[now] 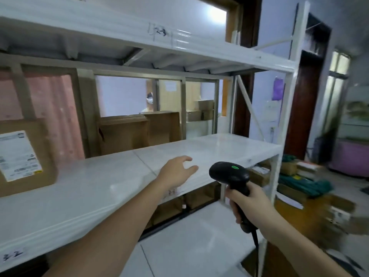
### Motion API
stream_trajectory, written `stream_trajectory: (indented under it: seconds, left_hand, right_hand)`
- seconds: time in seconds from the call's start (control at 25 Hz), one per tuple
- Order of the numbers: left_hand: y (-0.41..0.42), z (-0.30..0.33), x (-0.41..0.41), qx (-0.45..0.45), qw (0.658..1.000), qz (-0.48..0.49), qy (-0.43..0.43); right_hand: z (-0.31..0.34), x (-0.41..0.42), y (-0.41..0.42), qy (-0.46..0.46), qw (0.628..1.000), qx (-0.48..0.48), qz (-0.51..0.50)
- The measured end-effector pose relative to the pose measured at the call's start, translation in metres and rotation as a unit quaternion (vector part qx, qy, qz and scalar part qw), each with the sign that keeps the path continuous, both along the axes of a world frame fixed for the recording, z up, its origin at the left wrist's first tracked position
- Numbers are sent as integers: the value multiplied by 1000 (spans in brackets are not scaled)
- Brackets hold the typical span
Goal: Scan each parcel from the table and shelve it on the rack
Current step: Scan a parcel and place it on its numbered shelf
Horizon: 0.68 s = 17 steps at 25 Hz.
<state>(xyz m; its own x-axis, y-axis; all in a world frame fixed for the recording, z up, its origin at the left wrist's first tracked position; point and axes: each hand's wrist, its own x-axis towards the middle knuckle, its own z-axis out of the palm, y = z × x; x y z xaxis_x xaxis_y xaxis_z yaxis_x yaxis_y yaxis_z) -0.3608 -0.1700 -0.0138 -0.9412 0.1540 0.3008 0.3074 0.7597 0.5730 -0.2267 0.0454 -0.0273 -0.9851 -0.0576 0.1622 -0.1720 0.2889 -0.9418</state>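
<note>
White rack [199, 148] fills the view, its middle shelf bare beneath the left hand [176, 171], which hovers with fingers apart, holding nothing. Right hand [249, 204] is clamped round the grip of a black scanner [229, 172], just right of the left hand. A labelled parcel [22, 158] already stands on that shelf, far left of the left hand. Judged step: between parcels; the next move calls for turning to the table, not in view, to fetch another.
</note>
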Motion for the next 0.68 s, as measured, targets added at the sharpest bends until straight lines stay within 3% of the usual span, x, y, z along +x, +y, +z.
stream_trajectory:
  seconds: [0.2, 0.4, 0.68]
  left_hand:
    - [137, -16, -43, -65, 995, -71, 27]
    - [252, -41, -77, -67, 990, -123, 7]
    - [351, -85, -139, -84, 983, -162, -34]
  right_hand:
    - [-6, 9, 128, -18, 994, 20, -101]
    - [-22, 3, 243, -32, 978, 19, -204]
    - [-49, -50, 329, -48, 972, -3, -229]
